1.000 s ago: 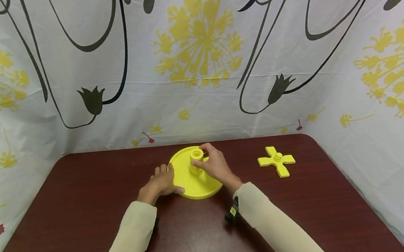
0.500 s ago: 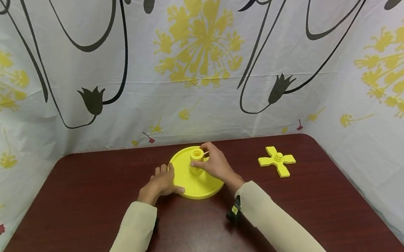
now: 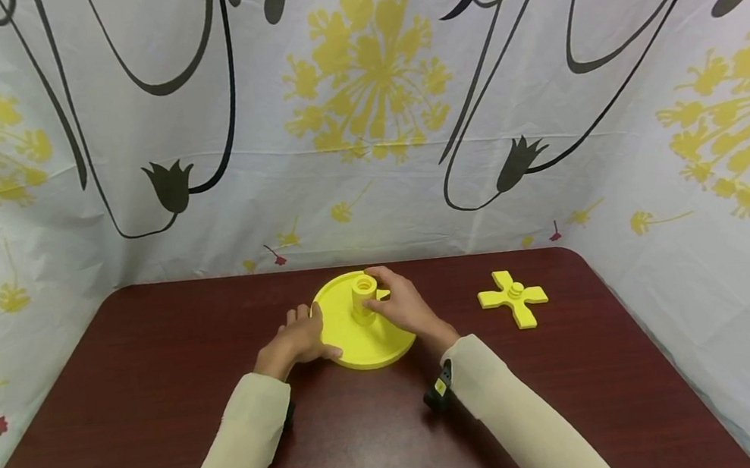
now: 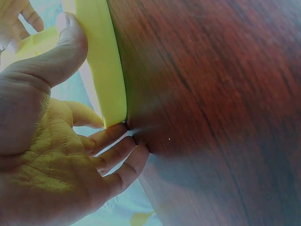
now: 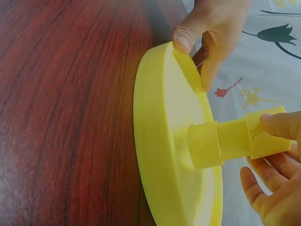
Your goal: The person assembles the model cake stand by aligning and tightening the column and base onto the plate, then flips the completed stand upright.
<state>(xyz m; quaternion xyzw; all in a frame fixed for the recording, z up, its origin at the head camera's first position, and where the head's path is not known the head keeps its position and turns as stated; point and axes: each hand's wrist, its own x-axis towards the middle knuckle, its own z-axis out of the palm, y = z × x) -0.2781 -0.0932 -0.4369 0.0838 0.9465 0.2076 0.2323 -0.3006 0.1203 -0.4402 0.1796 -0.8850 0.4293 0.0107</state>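
A round yellow tray-like base (image 3: 352, 343) with a raised rim lies on the table in the head view. From its middle rises a stepped yellow post (image 5: 205, 145). At the post's top is a thicker hollow yellow sleeve (image 3: 363, 286), marked "34" in the right wrist view. My right hand (image 3: 407, 307) grips this sleeve between thumb and fingers. My left hand (image 3: 295, 340) holds the near-left edge of the base, its thumb (image 4: 71, 44) over the rim and some fingertips on the table. A yellow four-armed cross piece (image 3: 514, 298) with a central knob lies to the right.
The dark reddish-brown table (image 3: 180, 407) has rounded far corners. A white patterned cloth (image 3: 373, 211) hangs behind it and along both sides. Dark devices, such as the wrist camera (image 3: 438, 391), sit under the sleeves.
My right wrist has shifted slightly to the right, and the thumb and fingers have turned a little around the sleeve. My left hand, the base and the cross piece stay in place.
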